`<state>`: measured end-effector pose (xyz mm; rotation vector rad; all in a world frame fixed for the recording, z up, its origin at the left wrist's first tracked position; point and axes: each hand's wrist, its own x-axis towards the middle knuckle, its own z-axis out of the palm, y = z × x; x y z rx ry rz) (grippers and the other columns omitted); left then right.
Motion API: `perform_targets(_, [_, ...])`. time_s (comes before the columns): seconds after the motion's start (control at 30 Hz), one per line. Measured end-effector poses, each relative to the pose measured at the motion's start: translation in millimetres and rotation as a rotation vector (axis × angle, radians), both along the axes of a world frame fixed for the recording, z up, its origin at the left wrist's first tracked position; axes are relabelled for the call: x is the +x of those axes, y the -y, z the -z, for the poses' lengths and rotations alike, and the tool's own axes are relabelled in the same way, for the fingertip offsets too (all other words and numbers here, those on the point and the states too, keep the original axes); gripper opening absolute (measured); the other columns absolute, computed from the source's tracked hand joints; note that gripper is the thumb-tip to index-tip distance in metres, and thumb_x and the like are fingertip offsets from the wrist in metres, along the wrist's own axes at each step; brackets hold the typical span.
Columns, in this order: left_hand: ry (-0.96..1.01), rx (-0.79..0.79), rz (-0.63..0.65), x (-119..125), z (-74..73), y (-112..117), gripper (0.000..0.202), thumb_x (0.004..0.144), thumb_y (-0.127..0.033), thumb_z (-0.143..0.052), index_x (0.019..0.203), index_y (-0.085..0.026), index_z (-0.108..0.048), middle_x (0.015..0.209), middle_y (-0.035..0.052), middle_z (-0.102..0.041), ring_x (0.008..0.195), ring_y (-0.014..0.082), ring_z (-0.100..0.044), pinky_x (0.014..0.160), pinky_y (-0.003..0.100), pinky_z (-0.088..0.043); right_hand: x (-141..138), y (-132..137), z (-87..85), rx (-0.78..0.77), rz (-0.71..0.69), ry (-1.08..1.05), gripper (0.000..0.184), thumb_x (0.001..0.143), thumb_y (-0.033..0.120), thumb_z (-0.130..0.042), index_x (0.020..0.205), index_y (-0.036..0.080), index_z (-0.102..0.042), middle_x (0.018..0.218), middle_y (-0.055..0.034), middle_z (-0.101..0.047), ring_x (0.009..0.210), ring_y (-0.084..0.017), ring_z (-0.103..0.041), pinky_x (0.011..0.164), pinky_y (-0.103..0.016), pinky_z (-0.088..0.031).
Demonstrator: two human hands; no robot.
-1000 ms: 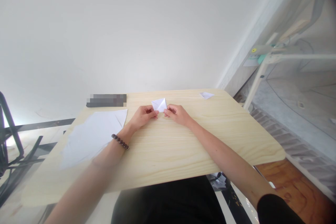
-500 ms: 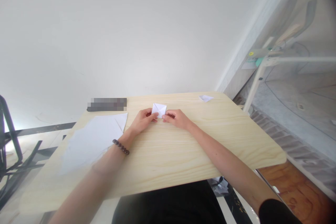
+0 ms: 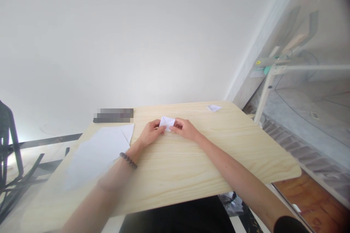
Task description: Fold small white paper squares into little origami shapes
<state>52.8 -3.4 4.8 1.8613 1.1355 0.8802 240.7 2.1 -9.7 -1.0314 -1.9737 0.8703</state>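
Observation:
A small folded piece of white paper (image 3: 167, 121) with crease lines is held over the middle of the table. My left hand (image 3: 152, 132), with a dark beaded bracelet (image 3: 128, 160) on the wrist, pinches its left side. On the opposite side my right hand (image 3: 185, 129) grips the paper, its thumb at the lower right corner. The fingers behind the paper are partly hidden.
White paper sheets (image 3: 98, 149) lie on the left of the wooden table (image 3: 175, 174). Behind them is a dark blurred-out object (image 3: 113, 115). Another folded white paper (image 3: 214, 107) sits near the back right edge, and a white metal frame (image 3: 266, 94) stands beyond.
The view has tilted up slightly, so everything sits lower. My right fingers have shifted up along the paper's right side, and the paper appears tilted a little differently.

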Motion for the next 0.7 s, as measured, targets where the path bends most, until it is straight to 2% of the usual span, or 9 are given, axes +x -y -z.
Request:
perform_targets(0.17, [-0.071, 0.140, -0.032, 2.0, -0.6, 1.1, 0.021, 0.074, -0.030, -0.047, 0.081, -0.014, -0.059, 0.078, 0.0026, -0.060, 0.073, 0.0155, -0.053, 0.064, 0.024, -0.040, -0.7, -1.6, 2.5, -0.020, 0.012, -0.111, 0.031, 0.074, 0.035, -0.051, 0.099, 0.018, -0.045, 0.078, -0.0006, -0.058, 0.056, -0.008, -0.054, 0.053, -0.020, -0.041])
perform_targets(0.27, [-0.101, 0.176, -0.030, 3.0, -1.0, 1.3, 0.019, 0.074, -0.029, -0.047, 0.077, -0.014, -0.059, 0.075, 0.0021, -0.059, 0.071, 0.0149, -0.052, 0.062, 0.023, -0.040, -0.1, -2.6, 2.4, -0.010, 0.010, -0.112, 0.026, 0.079, 0.035, -0.045, 0.099, 0.019, -0.047, 0.078, -0.0006, -0.057, 0.056, -0.008, -0.055, 0.055, -0.020, -0.043])
perform_targets(0.47, [0.048, 0.036, 0.016, 1.3, 0.9, -0.5, 0.034, 0.075, -0.038, -0.048, 0.095, -0.012, -0.058, 0.088, 0.0066, -0.063, 0.073, 0.0165, -0.056, 0.065, 0.026, -0.042, 1.4, -3.2, 2.4, -0.016, 0.044, -0.082, 0.026, 0.080, 0.037, -0.042, 0.093, 0.017, -0.053, 0.065, 0.0011, -0.056, 0.056, -0.009, -0.055, 0.056, -0.020, -0.042])
perform_targets(0.7, [0.089, -0.044, 0.017, -3.4, -1.2, -2.2, 0.038, 0.072, -0.042, -0.053, 0.092, -0.011, -0.063, 0.084, 0.0061, -0.066, 0.072, 0.0174, -0.057, 0.062, 0.025, -0.042, 1.8, -0.8, -1.6, 0.019, 0.093, -0.002, 0.030, 0.078, 0.043, -0.045, 0.076, 0.016, -0.058, 0.055, 0.0019, -0.056, 0.050, -0.008, -0.051, 0.050, -0.018, -0.037])
